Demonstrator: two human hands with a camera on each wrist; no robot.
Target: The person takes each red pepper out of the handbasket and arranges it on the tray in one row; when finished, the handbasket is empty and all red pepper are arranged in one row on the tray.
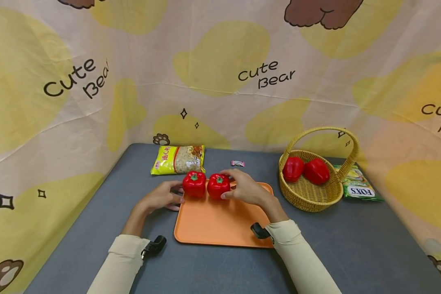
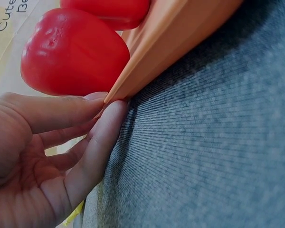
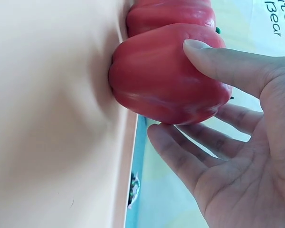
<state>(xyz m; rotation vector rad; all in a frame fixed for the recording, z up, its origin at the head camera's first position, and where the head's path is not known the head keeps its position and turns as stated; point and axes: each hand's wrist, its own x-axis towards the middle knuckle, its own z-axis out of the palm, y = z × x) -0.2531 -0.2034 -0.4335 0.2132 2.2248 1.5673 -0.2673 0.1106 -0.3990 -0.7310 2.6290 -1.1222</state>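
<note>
Centrally, the left hand (image 1: pixel 162 196) pinches an orange rectangular tray (image 1: pixel 224 224); the right hand (image 1: pixel 245 188) grips a red bell pepper (image 1: pixel 217 188).

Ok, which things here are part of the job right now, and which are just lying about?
In the job:
orange tray, edge pinched by the left hand
right-side pepper on it, held by the right hand
left-side pepper beside that
possibly the basket holding two more peppers

Apparently just lying about:
yellow bag
small pink packet
green FOX'S packet
</note>
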